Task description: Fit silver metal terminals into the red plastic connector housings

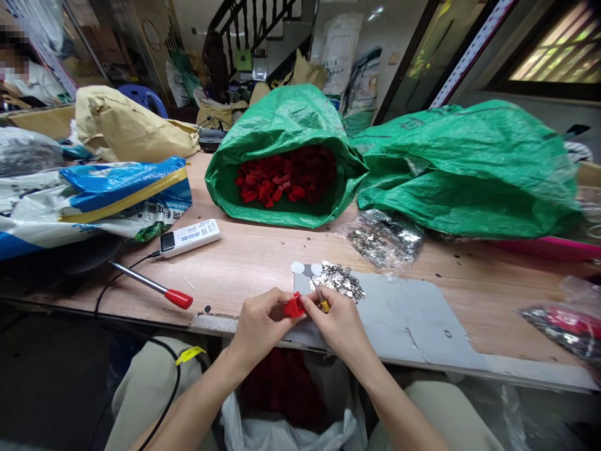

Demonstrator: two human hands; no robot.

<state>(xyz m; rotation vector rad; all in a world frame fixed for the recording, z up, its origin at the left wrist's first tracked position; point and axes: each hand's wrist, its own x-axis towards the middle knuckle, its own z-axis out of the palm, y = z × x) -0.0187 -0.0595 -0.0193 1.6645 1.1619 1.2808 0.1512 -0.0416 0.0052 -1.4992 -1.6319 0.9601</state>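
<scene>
My left hand [263,316] is closed on a small red plastic part [293,306], pinching it between thumb and fingertips at the table's front edge. On the other side of the part, my right hand [339,318] has its thumb and finger against it. Tucked in the right fingers is a small yellow-handled tool [323,304] whose thin metal shaft points up and away; its exact kind is not clear. Just beyond the hands lies a pile of small shiny metal pieces [340,280] on a grey mat [399,313].
A green woven sack [282,119] full of red parts [282,181] opens toward me. Another green sack [469,163] and a clear bag of metal pieces [385,241] lie to the right. Leftward are a white device [190,238] and a red-tipped lever [178,298]. Below, a white sack [286,435] holds red parts.
</scene>
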